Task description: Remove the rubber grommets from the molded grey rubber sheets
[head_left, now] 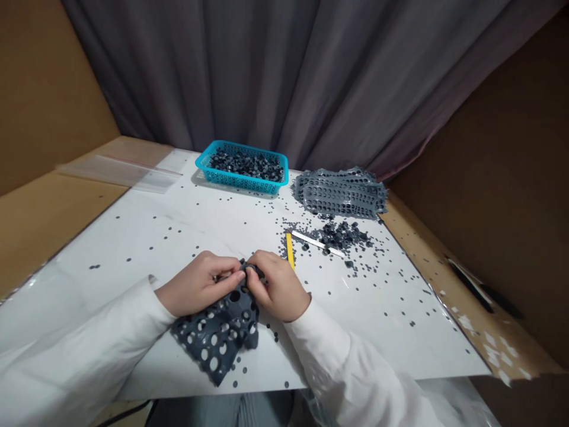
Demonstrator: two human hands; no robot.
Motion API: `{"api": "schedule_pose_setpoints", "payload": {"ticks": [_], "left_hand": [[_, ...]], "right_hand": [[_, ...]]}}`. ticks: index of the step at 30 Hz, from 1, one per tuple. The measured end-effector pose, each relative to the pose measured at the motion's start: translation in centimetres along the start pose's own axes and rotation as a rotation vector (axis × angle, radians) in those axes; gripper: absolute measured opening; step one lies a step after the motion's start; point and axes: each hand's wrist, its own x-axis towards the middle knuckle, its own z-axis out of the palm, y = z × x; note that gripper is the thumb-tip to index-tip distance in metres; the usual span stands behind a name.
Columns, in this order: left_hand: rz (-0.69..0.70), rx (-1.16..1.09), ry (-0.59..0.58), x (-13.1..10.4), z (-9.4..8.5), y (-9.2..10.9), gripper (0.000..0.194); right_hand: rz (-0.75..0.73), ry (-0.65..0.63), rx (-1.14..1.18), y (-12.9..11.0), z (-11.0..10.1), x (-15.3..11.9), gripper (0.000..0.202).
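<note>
Both hands meet over a dark grey rubbery sheet (224, 323) full of round holes, near the front of the white table. My left hand (202, 284) pinches the sheet's upper edge between thumb and fingers. Right beside it, my right hand (278, 284) grips the same edge, its thumb against the dark material. The lower part of the sheet hangs down, bent, toward the table's front edge. Whatever lies between the fingertips is mostly hidden. Just past my right hand lie a yellow stick (290, 250) and a white stick (316, 243).
A blue basket (242, 182) full of small dark rubber pieces stands at the back. To its right is a stack of perforated grey sheets (342, 193), with a pile of dark bits (344, 236) before it. Clear plastic bags (128, 172) lie back left. Small black discs dot the tabletop.
</note>
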Motion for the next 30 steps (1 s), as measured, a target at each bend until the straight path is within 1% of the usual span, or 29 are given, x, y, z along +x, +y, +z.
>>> {"api": "schedule_pose_setpoints", "payload": {"ticks": [4,6,8,10,11,13,17,19,21,25,27,30], "left_hand": [[0.093,0.024,0.034,-0.1,0.1,0.1,0.031],[0.145,0.018,0.013,-0.4,0.3,0.4,0.031],[0.221,0.007,-0.016,-0.6,0.4,0.8,0.028],[0.236,0.007,0.002,-0.8,0.3,1.1,0.026],[0.208,0.01,0.027,-0.8,0.2,1.2,0.025],[0.117,0.005,0.061,-0.7,0.0,1.0,0.024],[-0.03,-0.065,0.071,-0.4,-0.1,0.3,0.026],[-0.081,-0.105,0.082,-0.4,0.1,0.1,0.024],[-0.117,-0.154,0.095,-0.4,0.2,0.1,0.025],[-0.16,-0.2,0.096,-0.4,0.4,0.0,0.025],[-0.159,-0.182,0.087,-0.4,0.5,-0.2,0.024],[-0.146,-0.173,0.071,-0.3,0.7,-0.4,0.023]], "right_hand": [[0.092,0.023,0.037,0.0,0.7,0.3,0.012],[0.156,0.051,0.016,0.4,0.6,0.6,0.013],[0.241,0.132,-0.009,1.0,0.2,0.9,0.015],[0.299,0.24,0.016,1.6,-0.4,1.1,0.016],[0.307,0.279,0.048,1.7,-0.7,1.2,0.017],[0.3,0.306,0.121,1.9,-1.2,1.1,0.017],[0.305,0.303,0.238,1.7,-1.6,0.8,0.021],[0.297,0.308,0.268,1.5,-1.8,0.6,0.022],[0.24,0.273,0.234,1.3,-1.9,0.5,0.02],[0.095,0.127,0.069,0.8,-1.6,0.4,0.013],[0.067,0.053,0.036,0.7,-1.4,0.4,0.014],[0.039,-0.048,0.052,0.5,-1.0,0.3,0.017]]}}
